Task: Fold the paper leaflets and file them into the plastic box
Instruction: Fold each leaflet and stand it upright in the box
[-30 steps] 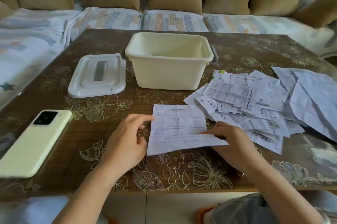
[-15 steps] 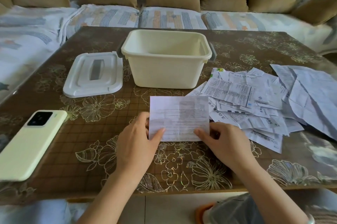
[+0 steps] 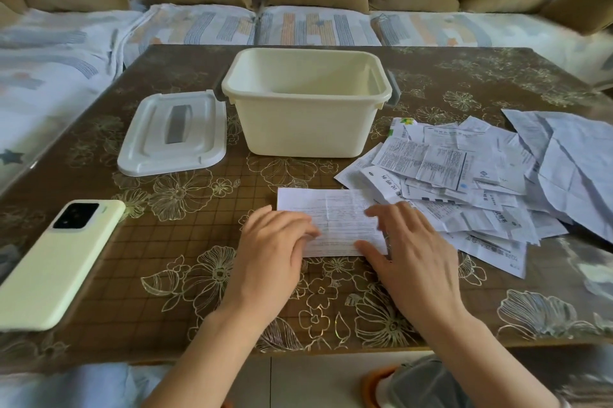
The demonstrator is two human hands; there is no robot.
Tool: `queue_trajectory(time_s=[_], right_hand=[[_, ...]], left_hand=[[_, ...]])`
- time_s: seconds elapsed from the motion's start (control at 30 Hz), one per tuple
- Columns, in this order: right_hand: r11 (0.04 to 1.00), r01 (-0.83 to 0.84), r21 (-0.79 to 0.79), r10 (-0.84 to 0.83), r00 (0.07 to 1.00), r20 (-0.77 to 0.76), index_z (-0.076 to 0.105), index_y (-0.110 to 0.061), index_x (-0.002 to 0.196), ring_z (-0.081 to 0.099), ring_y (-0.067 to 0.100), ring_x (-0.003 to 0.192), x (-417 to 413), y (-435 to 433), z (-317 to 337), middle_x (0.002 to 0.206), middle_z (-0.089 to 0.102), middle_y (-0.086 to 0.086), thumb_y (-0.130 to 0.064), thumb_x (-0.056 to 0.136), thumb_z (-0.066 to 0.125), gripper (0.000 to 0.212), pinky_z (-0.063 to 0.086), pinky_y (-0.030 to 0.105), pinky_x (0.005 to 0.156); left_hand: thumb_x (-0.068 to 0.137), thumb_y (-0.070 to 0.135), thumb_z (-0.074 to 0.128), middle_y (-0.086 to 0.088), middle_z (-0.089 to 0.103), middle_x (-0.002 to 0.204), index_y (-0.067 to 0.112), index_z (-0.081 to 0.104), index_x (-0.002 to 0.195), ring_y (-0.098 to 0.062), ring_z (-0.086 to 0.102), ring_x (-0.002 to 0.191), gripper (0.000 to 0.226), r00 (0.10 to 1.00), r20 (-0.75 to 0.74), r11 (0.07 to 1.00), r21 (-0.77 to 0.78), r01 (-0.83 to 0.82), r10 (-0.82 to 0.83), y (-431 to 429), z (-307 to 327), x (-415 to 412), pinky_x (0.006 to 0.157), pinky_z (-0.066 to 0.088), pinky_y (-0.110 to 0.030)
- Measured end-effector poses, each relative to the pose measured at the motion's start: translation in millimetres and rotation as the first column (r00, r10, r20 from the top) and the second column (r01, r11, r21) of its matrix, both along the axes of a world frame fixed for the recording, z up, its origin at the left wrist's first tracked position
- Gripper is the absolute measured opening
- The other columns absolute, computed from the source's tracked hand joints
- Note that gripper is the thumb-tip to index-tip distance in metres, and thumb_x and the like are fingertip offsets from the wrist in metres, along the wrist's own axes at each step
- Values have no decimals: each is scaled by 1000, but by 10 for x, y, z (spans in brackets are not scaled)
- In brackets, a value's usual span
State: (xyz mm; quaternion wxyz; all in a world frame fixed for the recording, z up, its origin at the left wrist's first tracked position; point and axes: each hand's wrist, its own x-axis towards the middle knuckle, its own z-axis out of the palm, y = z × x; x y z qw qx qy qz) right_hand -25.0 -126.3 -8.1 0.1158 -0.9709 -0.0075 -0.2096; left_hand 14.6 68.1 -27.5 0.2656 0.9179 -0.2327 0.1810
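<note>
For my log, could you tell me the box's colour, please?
The box is cream, head view.

Soft, bright daylight fills the scene evenly, and the shadow under the plastic box (image 3: 303, 122) is faint. The glossy table (image 3: 172, 241) shows pale glare near its right and left edges. Wide-angle distortion bows the table's far edge, and the picture's corners smear. The right hand (image 3: 414, 251) looks slightly motion-blurred.

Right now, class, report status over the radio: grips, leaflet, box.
Both open: left grip, right grip pressing folded white paper leaflet flat. Uncovered cream plastic box, white lid beside it. Path to box clear.
</note>
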Motion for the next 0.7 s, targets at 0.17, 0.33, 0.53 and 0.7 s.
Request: queue_trajectory(time_s=[0.17, 0.33, 0.53, 0.7], right_hand=[[924, -381, -25, 380, 924, -53, 67, -28, 111, 52, 14, 122, 115, -45, -15, 123, 62, -11, -53, 81, 61, 39, 46, 32, 95], [879, -475, 37, 477, 877, -55, 71, -25, 102, 57, 8, 114, 224, -130, -36, 114, 67, -14, -46, 91, 54, 29, 50, 32, 93], [914, -352, 200, 362, 932, -14, 64, -18, 90, 65, 11, 87, 232, -80, -41, 94, 71, -8, -48, 99, 34, 44, 54, 32, 70], [921, -292, 260, 310, 950, -30, 59, -30, 100, 60, 0, 71, 122, -108, 62, 87, 68, -18, -65, 87, 42, 41, 44, 13, 60]], left_hand=[[84, 29, 69, 14, 70, 112, 27, 73, 100, -4, 62, 106, 17, 998, -41, 999, -15, 46, -46, 30, 22, -10, 106, 35, -30], [71, 69, 59, 27, 59, 113, 31, 69, 109, 8, 51, 107, 55, 980, -173, 995, 1, 98, -96, 101, 135, 20, 112, 23, -28], [75, 32, 80, 18, 72, 101, 26, 75, 98, -1, 62, 91, 25, 992, -119, 999, -21, 49, -51, 128, 138, 103, 98, 41, -32], [84, 40, 67, 14, 67, 68, 29, 75, 84, -10, 57, 68, 14, 994, -109, 999, -46, -19, 14, 148, 197, 130, 69, 42, -27]])
